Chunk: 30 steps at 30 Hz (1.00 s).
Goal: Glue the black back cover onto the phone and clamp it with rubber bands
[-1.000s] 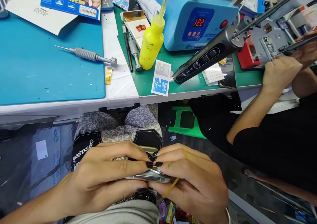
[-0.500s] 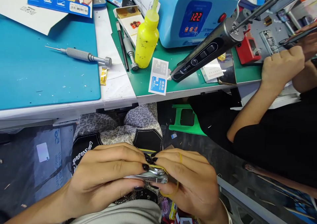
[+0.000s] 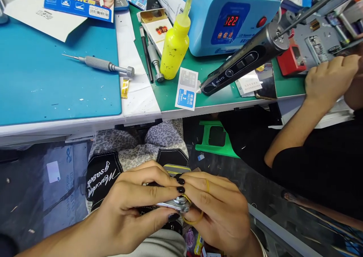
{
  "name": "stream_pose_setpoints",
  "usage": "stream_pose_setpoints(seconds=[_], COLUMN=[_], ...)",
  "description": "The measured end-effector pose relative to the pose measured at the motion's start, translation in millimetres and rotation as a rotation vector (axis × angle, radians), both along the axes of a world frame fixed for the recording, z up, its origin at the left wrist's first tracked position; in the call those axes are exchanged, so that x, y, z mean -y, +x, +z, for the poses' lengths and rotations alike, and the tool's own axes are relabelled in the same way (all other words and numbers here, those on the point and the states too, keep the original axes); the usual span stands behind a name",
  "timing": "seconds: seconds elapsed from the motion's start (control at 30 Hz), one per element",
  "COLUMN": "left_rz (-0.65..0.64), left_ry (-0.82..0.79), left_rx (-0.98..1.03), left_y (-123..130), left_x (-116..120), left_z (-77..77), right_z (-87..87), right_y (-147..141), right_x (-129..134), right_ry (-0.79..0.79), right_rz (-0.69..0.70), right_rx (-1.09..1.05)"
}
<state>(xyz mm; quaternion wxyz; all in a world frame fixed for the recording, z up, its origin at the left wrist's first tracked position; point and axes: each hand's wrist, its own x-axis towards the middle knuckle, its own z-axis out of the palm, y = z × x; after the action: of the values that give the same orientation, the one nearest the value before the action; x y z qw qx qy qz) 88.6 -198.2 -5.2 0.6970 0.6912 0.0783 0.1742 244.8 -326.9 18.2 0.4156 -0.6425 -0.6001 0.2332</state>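
Head cam: phone (image 3: pixel 180 206) edge approx L-R; long axis unclear

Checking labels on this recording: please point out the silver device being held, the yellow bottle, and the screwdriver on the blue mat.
Silver device (image 3: pixel 181 207): head view, on its exposed metal edge.
Yellow bottle (image 3: pixel 174 52): head view, on the middle of its body.
Screwdriver (image 3: pixel 98 63): head view, on its textured grip.

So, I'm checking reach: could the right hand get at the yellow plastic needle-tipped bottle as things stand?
Probably, once freed: the right hand holds a slim silver device, but the near side of the yellow bottle looks unobstructed.
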Motion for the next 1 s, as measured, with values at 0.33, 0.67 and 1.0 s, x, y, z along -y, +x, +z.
stream_pose_setpoints(seconds=[0.33, 0.67, 1.0], left_rz=[0.101, 0.187, 0.187], left_ry=[-0.05, 0.048, 0.182], left_rx=[-0.004, 0.142, 0.202], left_y=[-2.1, -0.9, 1.4], left_x=[8.4, 7.1, 1.2], left_z=[-5.7, -8.3, -8.6], right_z=[-4.1, -3.9, -5.0], right_y=[-3.3, -3.6, -5.0], right_x=[-1.9, -0.9, -2.3], right_ry=[0.049, 0.062, -0.001], right_rz=[-0.022, -0.024, -0.035], right_rx=[-0.063, -0.121, -0.244])
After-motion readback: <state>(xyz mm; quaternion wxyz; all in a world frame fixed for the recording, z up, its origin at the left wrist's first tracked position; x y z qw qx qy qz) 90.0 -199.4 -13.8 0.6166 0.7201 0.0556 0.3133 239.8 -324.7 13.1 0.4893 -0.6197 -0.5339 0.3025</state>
